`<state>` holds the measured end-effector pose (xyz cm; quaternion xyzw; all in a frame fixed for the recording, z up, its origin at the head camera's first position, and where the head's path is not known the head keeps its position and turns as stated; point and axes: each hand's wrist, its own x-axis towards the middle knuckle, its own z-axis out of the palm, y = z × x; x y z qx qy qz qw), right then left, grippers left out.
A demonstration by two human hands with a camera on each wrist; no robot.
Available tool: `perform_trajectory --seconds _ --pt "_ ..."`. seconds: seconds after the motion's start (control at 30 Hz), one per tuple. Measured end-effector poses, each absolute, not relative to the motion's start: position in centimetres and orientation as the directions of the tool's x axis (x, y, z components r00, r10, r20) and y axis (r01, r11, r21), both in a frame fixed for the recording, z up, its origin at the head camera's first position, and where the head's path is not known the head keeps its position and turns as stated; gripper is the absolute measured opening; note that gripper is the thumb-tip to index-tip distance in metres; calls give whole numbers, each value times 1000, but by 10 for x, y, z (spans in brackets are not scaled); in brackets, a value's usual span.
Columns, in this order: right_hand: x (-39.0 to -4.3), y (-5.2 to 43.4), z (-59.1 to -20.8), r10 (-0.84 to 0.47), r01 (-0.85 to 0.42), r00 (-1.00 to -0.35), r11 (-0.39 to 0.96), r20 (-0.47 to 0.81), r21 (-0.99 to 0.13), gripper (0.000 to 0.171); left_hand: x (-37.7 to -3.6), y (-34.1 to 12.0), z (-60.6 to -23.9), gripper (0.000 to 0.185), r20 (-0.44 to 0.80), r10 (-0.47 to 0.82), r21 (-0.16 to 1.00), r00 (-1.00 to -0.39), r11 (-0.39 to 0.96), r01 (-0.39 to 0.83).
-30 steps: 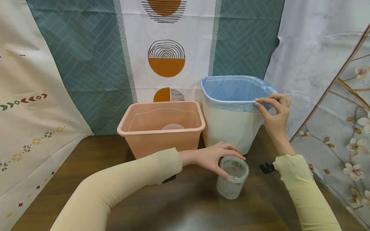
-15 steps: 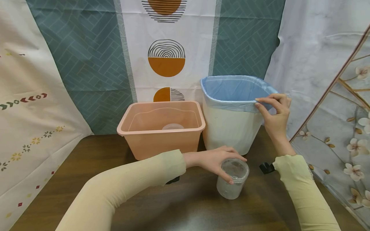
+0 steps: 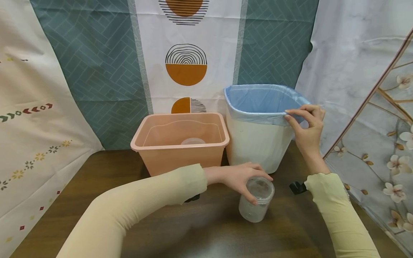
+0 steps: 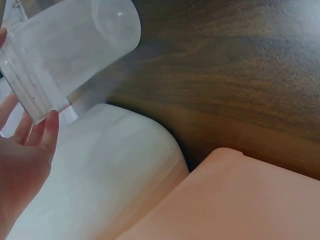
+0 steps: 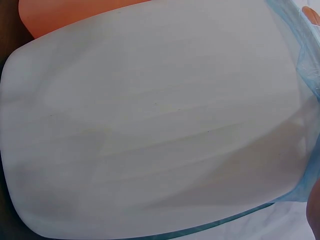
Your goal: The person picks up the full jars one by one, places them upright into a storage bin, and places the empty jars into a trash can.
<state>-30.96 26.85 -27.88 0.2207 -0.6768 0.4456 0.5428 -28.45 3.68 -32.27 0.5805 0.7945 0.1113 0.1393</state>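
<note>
A clear plastic jar (image 3: 255, 202) stands on the brown table (image 3: 193, 229) in front of the white bin (image 3: 258, 147). It leans a little to the left. My left hand (image 3: 253, 181) grips it from above, fingers curled round its open rim. In the left wrist view the jar (image 4: 75, 45) is frosted and empty, with my fingers (image 4: 35, 140) at its mouth. My right hand (image 3: 301, 116) pinches the rim of the blue bag (image 3: 258, 100) that lines the bin, at the bin's right front corner. The right wrist view shows the bin's wall (image 5: 150, 125) and the bag's edge (image 5: 306, 65).
A pink plastic tub (image 3: 180, 154) stands left of the bin, touching it, with a clear round lid (image 3: 193, 141) lying inside. Patterned cloth hangs behind and on both sides. A small black clip (image 3: 297, 187) shows near my right wrist.
My left hand has closed round the jar's rim, and the jar's top has tipped slightly to the left. My right hand has stayed on the bag's rim.
</note>
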Motion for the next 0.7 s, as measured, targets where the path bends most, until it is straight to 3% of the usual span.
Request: perform_trajectory --seconds 0.7 --pt "-300 260 -273 180 -791 -294 505 939 -345 12 -292 20 -299 76 -146 942 296 -302 333 895"
